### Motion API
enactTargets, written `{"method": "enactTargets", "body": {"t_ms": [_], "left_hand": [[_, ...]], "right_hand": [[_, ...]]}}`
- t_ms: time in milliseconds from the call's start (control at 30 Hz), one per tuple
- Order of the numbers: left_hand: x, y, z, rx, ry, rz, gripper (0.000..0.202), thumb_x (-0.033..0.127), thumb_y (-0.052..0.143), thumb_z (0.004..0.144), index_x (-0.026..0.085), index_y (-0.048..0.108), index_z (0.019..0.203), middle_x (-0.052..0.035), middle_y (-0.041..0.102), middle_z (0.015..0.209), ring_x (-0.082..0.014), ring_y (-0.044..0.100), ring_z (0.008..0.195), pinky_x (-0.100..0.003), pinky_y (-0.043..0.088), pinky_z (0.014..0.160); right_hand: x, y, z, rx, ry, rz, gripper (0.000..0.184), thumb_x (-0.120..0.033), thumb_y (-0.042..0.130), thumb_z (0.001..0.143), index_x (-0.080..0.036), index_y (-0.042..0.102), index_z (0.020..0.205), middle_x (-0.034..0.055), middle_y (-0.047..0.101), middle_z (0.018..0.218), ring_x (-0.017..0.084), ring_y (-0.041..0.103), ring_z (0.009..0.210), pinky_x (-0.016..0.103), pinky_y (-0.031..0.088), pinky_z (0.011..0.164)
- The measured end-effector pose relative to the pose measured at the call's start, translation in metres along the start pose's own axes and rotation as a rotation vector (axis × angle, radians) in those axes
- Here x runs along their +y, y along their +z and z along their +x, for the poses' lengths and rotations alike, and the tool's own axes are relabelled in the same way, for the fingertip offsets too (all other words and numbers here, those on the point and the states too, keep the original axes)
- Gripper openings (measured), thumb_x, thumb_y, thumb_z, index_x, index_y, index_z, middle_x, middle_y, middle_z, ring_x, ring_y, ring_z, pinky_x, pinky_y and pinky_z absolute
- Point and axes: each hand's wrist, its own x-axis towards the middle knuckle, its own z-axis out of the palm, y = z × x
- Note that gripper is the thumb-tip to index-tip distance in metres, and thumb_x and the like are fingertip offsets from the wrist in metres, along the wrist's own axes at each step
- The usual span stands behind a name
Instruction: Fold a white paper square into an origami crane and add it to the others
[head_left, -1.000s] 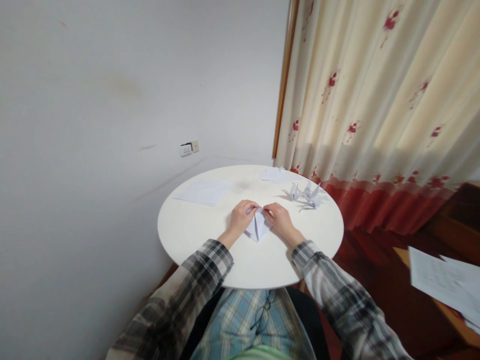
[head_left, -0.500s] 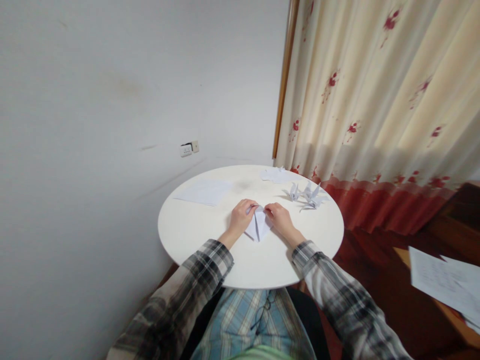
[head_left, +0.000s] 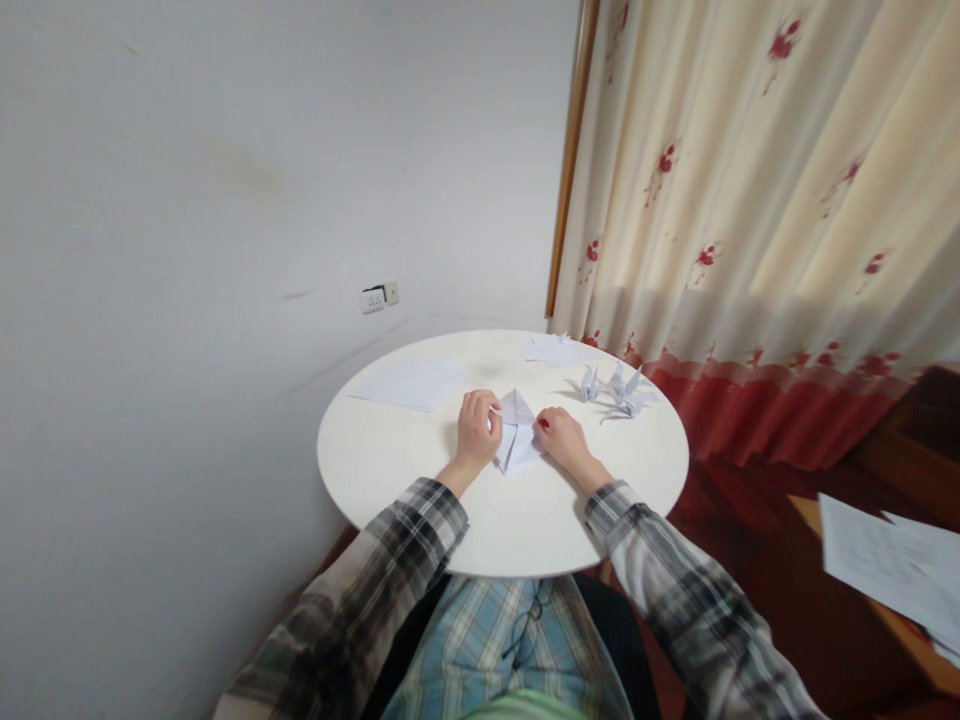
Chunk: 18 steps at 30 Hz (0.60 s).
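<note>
A sheet of white paper folded into a kite-like diamond (head_left: pixel 517 440) lies on the round white table (head_left: pixel 420 480) between my hands. My left hand (head_left: pixel 478 425) has its fingers curled closed at the paper's left corner. At the right edge of the paper, my right hand (head_left: pixel 561 437) pinches the side with thumb and fingers. The paper's top point shows uncovered, and a crease line runs down its middle. Several folded paper cranes (head_left: pixel 619 390) stand to the right, beyond my right hand.
Flat white sheets (head_left: pixel 409 384) lie at the table's left back. More paper pieces (head_left: pixel 555 349) rest at the far edge. A wall (head_left: pixel 187 350) borders the left, a curtain (head_left: pixel 720 200) the back right. Written papers (head_left: pixel 892 560) lie on wooden furniture at the right.
The top of the folded paper, covered by my fingers before, now shows as a point. My left hand has shifted left and up a little; the right has slid slightly right.
</note>
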Motion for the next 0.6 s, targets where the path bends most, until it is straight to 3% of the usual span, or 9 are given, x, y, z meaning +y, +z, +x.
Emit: {"method": "enactTargets", "body": {"t_ms": [167,300,600], "left_hand": [[0.001,0.007,-0.006,-0.366,0.113,-0.078,0.023,0.001,0.037,0.068,0.019,0.052,0.066,-0.0029,0.057,0.069,-0.0163,0.053,0.075,-0.031,0.044,0.073],[-0.005,0.018,-0.014,-0.636,0.147,-0.13,0.029,0.002,0.039,0.072,0.018,0.061,0.083,-0.0033,0.064,0.09,-0.0151,0.056,0.09,-0.03,0.044,0.085],[-0.004,0.022,-0.014,-0.811,0.126,-0.072,0.029,0.007,0.043,0.079,0.016,0.064,0.097,-0.0076,0.064,0.102,-0.018,0.055,0.098,-0.032,0.042,0.088]], "right_hand": [[-0.001,0.0,0.0,-0.016,0.0,0.01,0.015,-0.018,0.047,0.079,-0.016,0.062,0.079,0.0079,0.062,0.081,0.017,0.051,0.082,0.024,0.034,0.068],[0.0,0.001,0.001,-0.048,0.027,0.038,0.015,-0.019,0.049,0.077,-0.016,0.064,0.079,0.0078,0.063,0.081,0.016,0.053,0.081,0.023,0.035,0.067],[0.006,0.008,0.005,-0.131,0.088,0.165,0.015,-0.02,0.052,0.075,-0.016,0.067,0.076,0.0048,0.067,0.079,0.013,0.056,0.072,0.021,0.036,0.065]]}}
